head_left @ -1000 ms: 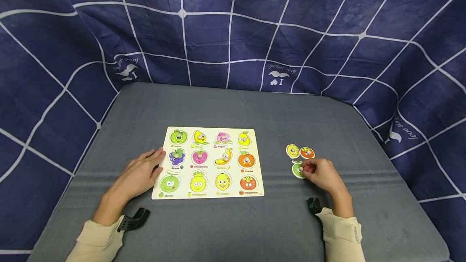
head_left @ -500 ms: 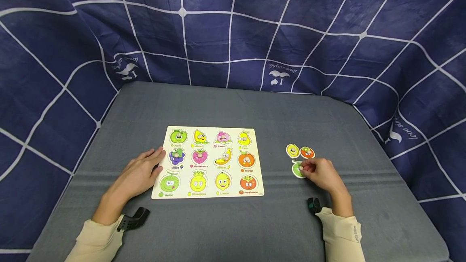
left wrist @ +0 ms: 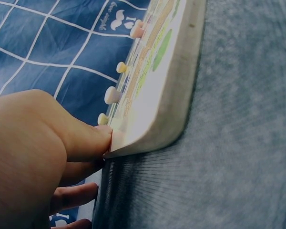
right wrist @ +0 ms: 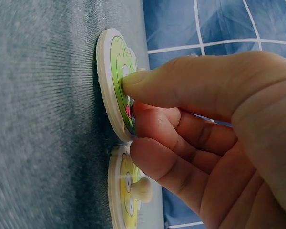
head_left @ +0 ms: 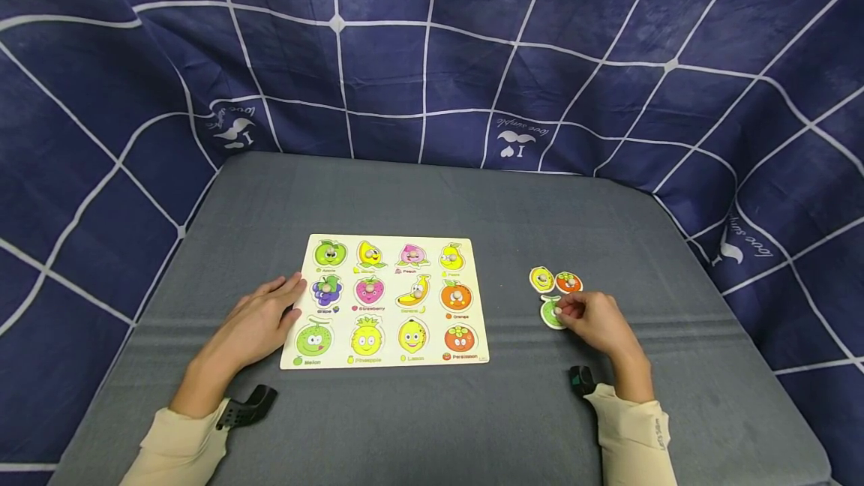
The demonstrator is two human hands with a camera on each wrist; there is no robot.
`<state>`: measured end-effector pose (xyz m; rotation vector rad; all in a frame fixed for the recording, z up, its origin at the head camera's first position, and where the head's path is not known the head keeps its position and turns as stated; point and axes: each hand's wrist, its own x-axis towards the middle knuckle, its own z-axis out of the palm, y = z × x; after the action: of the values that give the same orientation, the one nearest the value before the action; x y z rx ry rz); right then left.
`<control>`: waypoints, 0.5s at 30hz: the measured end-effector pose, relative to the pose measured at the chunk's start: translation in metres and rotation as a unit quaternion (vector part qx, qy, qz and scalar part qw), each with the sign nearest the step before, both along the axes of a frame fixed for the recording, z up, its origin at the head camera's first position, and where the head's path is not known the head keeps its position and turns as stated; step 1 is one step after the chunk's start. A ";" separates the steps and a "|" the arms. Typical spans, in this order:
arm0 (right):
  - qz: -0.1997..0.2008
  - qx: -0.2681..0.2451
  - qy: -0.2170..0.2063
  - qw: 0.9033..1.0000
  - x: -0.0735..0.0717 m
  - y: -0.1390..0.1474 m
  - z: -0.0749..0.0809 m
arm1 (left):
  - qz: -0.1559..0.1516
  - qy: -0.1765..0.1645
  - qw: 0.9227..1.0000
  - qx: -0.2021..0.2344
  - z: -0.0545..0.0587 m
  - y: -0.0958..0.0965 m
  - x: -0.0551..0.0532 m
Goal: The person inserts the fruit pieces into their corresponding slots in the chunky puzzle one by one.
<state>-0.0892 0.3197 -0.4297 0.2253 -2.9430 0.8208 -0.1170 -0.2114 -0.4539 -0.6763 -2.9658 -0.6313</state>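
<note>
My left hand (head_left: 259, 321) rests along the left edge of a pale wooden puzzle board (head_left: 386, 357), with its thumb touching the near left part of the edge. In the left wrist view that thumb (left wrist: 93, 141) lies against the rim of the board (left wrist: 169, 125). With thumb and fingertips, my right hand (head_left: 597, 325) pinches a round green melon puzzle piece (head_left: 550, 312). This melon piece (right wrist: 115, 71) appears close to the cloth in the right wrist view; the fingers cover part of its face.
Just beyond the melon piece lie a yellow fruit piece (head_left: 541, 280) and a red-orange persimmon piece (head_left: 568, 282). Knobs stand up from the fruits in the board's two far rows. Grey cloth (head_left: 520, 411) covers the table, with a blue gridded curtain (head_left: 385, 66) behind.
</note>
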 end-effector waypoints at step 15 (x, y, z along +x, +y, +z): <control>0.035 -0.001 0.009 0.999 -0.003 -0.017 0.001 | -0.001 0.004 1.000 -0.001 0.000 0.000 0.000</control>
<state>-0.0926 0.3029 -0.4288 0.3361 -2.9325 0.8243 -0.1167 -0.2111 -0.4540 -0.6799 -2.9594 -0.6229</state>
